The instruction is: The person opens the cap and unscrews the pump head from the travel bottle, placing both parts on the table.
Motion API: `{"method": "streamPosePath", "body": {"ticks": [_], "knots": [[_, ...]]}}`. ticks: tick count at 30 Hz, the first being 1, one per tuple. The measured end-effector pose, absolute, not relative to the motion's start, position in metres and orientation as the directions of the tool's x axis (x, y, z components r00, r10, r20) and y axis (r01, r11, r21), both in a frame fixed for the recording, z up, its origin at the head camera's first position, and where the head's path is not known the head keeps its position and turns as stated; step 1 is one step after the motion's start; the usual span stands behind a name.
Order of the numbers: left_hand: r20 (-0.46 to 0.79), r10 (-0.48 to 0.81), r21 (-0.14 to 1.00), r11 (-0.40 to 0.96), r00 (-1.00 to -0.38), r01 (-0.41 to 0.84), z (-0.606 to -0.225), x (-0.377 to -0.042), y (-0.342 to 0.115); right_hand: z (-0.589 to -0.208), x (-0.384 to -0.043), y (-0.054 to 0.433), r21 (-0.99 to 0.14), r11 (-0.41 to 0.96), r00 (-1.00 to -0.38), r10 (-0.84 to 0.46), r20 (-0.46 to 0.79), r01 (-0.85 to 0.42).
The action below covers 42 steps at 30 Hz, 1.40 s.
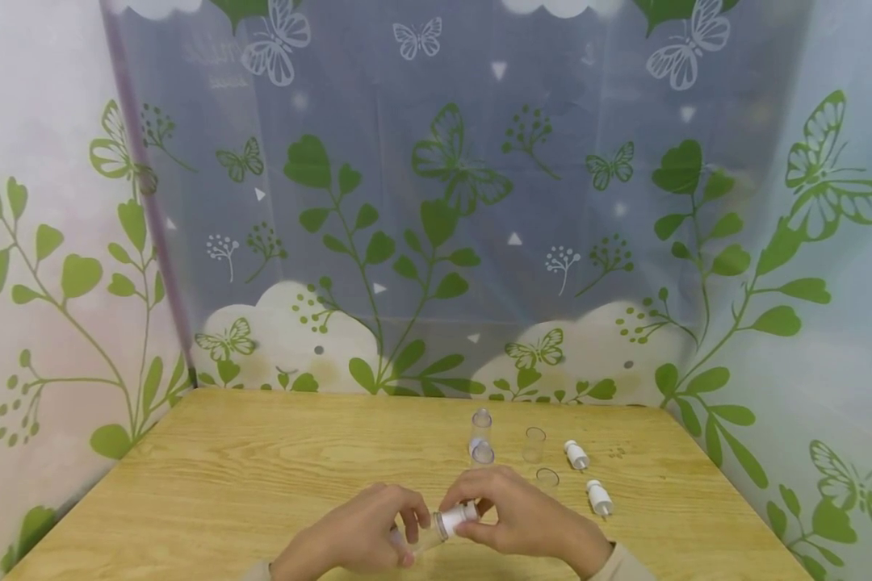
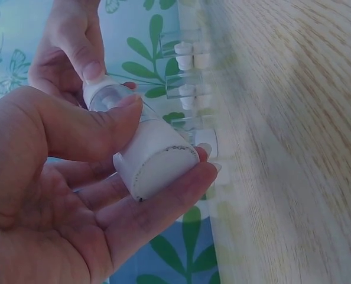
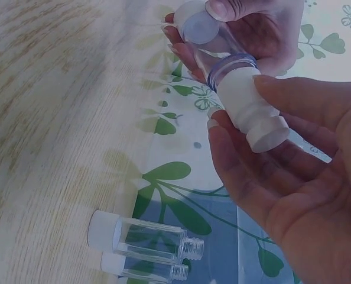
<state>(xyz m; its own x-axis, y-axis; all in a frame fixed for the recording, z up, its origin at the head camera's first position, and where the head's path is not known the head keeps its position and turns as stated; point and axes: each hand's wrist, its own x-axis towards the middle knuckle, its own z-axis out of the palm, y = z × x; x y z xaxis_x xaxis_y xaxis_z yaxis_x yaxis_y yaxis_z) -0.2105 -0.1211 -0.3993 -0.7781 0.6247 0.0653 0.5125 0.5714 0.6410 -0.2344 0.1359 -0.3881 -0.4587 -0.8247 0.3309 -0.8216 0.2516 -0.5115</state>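
Note:
Both hands hold a small clear bottle (image 3: 220, 50) with a white base (image 2: 158, 157), tilted above the table near its front edge. My left hand (image 1: 371, 524) grips the bottle's lower part, thumb on one side and fingers under the base. A white pump top (image 3: 246, 97) sits at the bottle's mouth, pinched between the thumb and fingers of my right hand (image 1: 512, 512). A bluish ring (image 3: 231, 66) shows where the pump top meets the bottle. Its narrow outer end points toward my right palm.
Beyond the hands, two more clear bottles (image 3: 155, 242) with white bases stand upright. To their right are two clear cylindrical covers (image 1: 534, 445) and two white pump tops (image 1: 576, 454) (image 1: 599, 498). Patterned curtains (image 1: 378, 202) enclose the wooden table (image 1: 262, 452).

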Motion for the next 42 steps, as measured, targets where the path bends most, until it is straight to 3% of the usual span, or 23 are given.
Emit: {"method": "streamPosePath", "body": {"ticks": [9,21,30,42], "knots": [[0.104,0.638,0.709,0.49,-0.763,0.506,-0.3988,-0.2122,-0.1198,-0.3869,-0.2345,0.1366,-0.535,0.256,-0.477,-0.815,0.328,-0.805],[0.103,0.636,0.704,0.497,-0.765,0.508,-0.3986,-0.2137,-0.1188,-0.386,-0.2364,0.1383,-0.588,0.308,-0.549,-0.785,0.288,-0.748],[0.111,0.638,0.708,0.488,-0.762,0.512,-0.3985,-0.2121,-0.1194,-0.388,-0.2361,0.1366,-0.584,0.266,-0.511,-0.803,0.305,-0.767],[0.109,0.637,0.704,0.492,-0.763,0.512,-0.4,-0.2116,-0.1187,-0.39,-0.2357,0.1368,-0.493,0.233,-0.45,-0.807,0.383,-0.838]]}}
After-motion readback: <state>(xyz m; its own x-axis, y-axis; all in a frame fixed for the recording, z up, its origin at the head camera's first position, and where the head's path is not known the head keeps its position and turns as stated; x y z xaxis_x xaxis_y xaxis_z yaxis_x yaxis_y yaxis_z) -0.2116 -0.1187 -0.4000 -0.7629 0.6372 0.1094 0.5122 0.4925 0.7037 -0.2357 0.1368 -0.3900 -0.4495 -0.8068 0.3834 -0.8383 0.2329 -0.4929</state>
